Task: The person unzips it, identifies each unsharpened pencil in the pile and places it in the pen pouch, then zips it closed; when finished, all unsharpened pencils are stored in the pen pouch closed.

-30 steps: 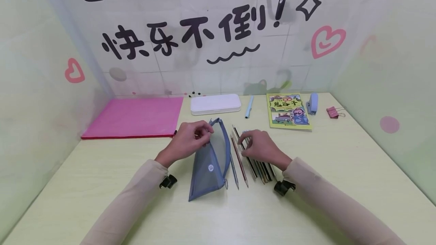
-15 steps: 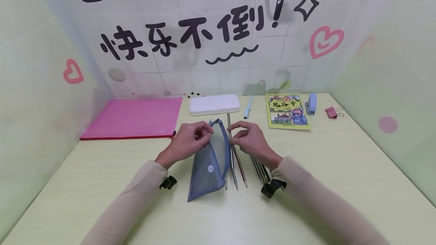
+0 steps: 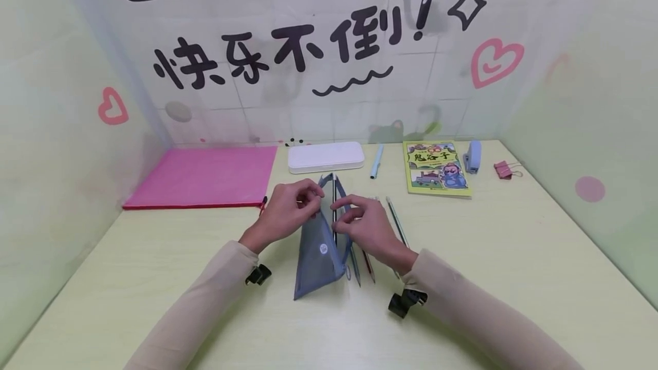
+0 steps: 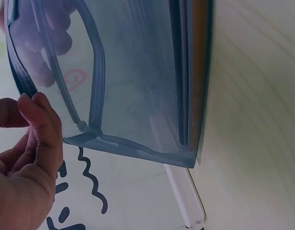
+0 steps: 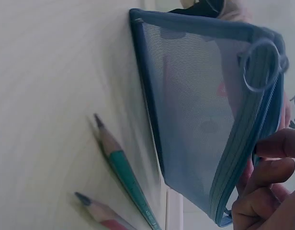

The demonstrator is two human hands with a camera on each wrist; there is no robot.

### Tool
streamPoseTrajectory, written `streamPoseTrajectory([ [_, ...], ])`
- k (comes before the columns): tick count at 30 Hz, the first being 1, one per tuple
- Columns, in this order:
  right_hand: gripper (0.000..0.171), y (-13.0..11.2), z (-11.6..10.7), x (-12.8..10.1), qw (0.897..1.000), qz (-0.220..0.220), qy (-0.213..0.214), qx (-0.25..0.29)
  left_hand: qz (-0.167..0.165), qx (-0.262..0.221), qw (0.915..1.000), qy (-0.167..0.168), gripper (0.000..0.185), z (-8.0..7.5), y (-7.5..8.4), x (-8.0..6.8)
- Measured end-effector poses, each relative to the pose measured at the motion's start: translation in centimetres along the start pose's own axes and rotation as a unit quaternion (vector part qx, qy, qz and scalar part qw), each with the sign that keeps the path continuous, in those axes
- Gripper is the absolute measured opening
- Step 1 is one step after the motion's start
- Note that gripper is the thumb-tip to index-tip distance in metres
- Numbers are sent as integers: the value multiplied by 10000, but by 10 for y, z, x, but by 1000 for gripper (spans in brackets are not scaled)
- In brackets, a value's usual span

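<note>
My left hand pinches the upper edge of a blue mesh pencil case, which stands with its zip opening spread upward. In the left wrist view, the thumb and fingertips grip the zip edge. My right hand is at the opening and pinches a dark pencil, which reaches lengthwise into it. Through the mesh in the left wrist view, a brown pencil shows along the case's lower edge. A teal pencil and a red pencil lie beside the case.
A green pencil lies past my right hand, which hides other pencils. Behind are a pink zip folder, a white box, a light blue pen, a booklet, a stapler and a pink binder clip.
My right hand has moved left from the pencil pile to the case opening, bringing the dark pencil inside it. The case has shifted slightly right, with my left hand still gripping its edge.
</note>
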State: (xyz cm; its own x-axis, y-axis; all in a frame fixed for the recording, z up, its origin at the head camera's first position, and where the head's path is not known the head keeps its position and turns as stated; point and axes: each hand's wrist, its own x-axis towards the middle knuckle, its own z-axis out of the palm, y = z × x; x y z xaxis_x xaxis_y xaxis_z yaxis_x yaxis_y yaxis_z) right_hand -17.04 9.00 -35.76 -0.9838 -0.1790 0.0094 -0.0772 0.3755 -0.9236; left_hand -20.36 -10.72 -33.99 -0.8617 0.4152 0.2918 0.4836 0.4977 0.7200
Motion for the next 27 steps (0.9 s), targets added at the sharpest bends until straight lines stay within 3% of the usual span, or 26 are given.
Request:
streamPoseTrajectory([
  [12, 29, -3, -5, -4, 9955, -494, -387, -712, 342, -28, 9994, -64, 15, 2, -1, -1],
  [18, 28, -2, -30, -3, 9947, -573, -91, -847, 215, 5, 9997, -64, 12, -1, 2, -2],
  [27, 28, 18, -77, 0, 9892, -192, 34, -1453, 199, -53, 9998, -19, 13, -3, 1, -3],
])
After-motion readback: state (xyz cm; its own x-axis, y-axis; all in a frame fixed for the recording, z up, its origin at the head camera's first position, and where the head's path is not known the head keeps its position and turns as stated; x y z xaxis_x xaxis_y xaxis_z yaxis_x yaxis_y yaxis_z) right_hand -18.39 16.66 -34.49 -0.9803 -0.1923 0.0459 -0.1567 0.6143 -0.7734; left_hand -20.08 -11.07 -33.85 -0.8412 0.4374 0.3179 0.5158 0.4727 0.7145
